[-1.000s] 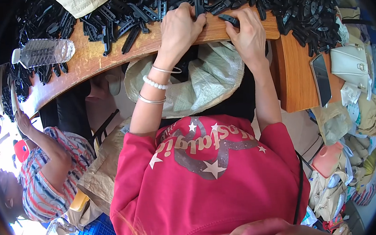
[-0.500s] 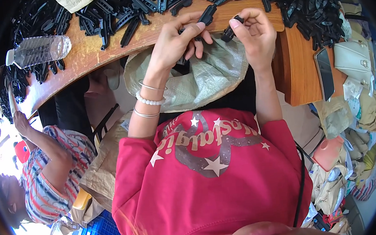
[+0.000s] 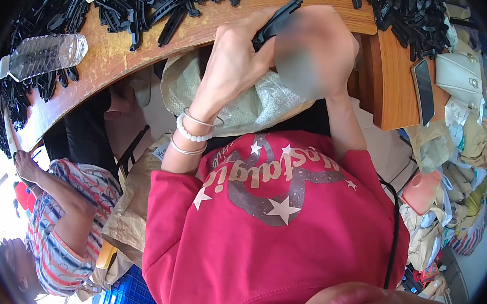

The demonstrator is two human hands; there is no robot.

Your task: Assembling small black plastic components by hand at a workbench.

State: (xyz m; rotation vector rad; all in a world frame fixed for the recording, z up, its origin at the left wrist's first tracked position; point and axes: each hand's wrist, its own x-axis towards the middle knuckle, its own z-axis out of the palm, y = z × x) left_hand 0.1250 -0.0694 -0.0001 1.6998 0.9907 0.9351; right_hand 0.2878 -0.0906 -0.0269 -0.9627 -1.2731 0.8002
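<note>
Half a second ago the two hands were apart over the sack, each with a dark part in it; now they have come together in the upper middle of the frame, just beyond the opening of the pale woven sack (image 3: pixel 180 91). The left hand (image 3: pixel 236 55) has its fingers wrapped around a long black piece (image 3: pixel 280 23), whose narrow end slants up and to the right, above the near edge of the wooden table (image 3: pixel 107 51). The right hand (image 3: pixel 329 45) has moved in close against that piece from the right, so the handling seems to have passed from one part in each hand to both hands working at one spot. What the right hand's fingers are doing I cannot tell: a heavy blur covers them, and the small dark part seen there earlier can no longer be made out. The lower part of the black piece is hidden behind the left hand and the blur, and whether the two hands touch is unclear. The heap of black parts (image 3: pixel 410 21) along the top is cut off by the frame's edge, and the sack's inside is mostly hidden by the left forearm.
</note>
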